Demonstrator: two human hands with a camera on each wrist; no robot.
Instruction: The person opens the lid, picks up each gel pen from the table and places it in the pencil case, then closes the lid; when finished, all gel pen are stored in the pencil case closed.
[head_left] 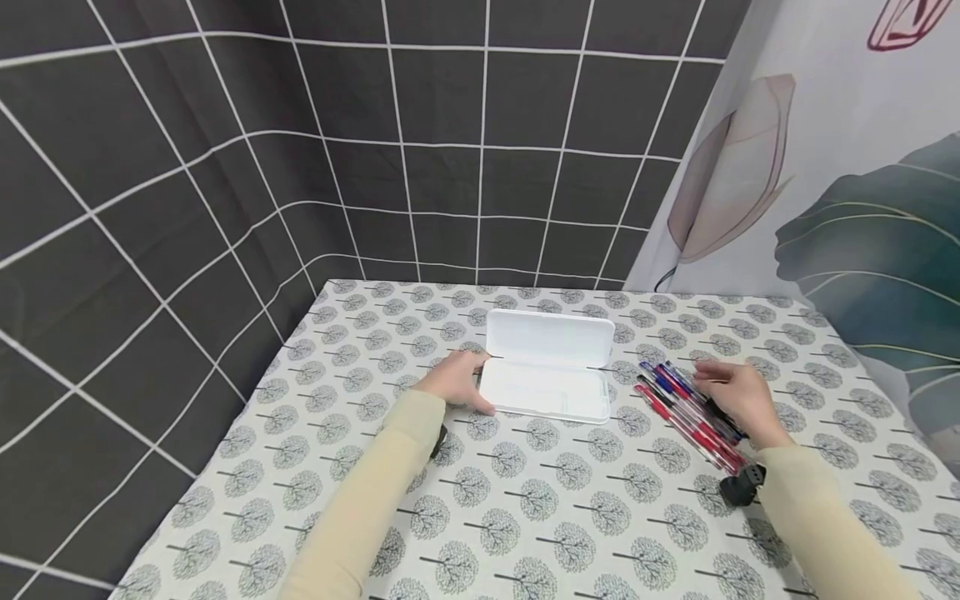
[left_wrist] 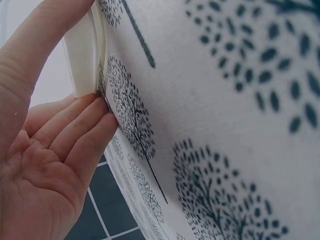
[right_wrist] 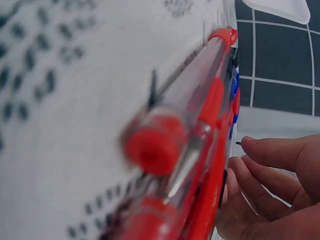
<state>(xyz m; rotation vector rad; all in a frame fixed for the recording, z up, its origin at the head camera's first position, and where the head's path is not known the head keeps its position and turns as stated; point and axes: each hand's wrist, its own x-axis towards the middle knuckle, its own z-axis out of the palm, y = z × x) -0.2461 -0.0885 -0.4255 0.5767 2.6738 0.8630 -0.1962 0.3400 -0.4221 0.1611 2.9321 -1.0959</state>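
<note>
A white pencil case [head_left: 546, 390] lies with its lid [head_left: 550, 337] raised at the back and its tray bare. My left hand [head_left: 456, 380] holds the case's left end between thumb and fingers; in the left wrist view the fingertips touch the case's edge [left_wrist: 82, 60]. To the right lies a bundle of red, blue and black pens [head_left: 686, 417]. Beside its right edge my right hand [head_left: 738, 400] has its thumb and fingers apart. The right wrist view shows red-ended pens [right_wrist: 210, 110] close up, with a small dark tip by the thumb, its owner unclear.
A white cloth printed with grey trees [head_left: 495, 533] covers the table. Behind it hangs a dark cloth with white grid lines [head_left: 442, 175]. A patterned curtain [head_left: 847, 217] hangs at the right.
</note>
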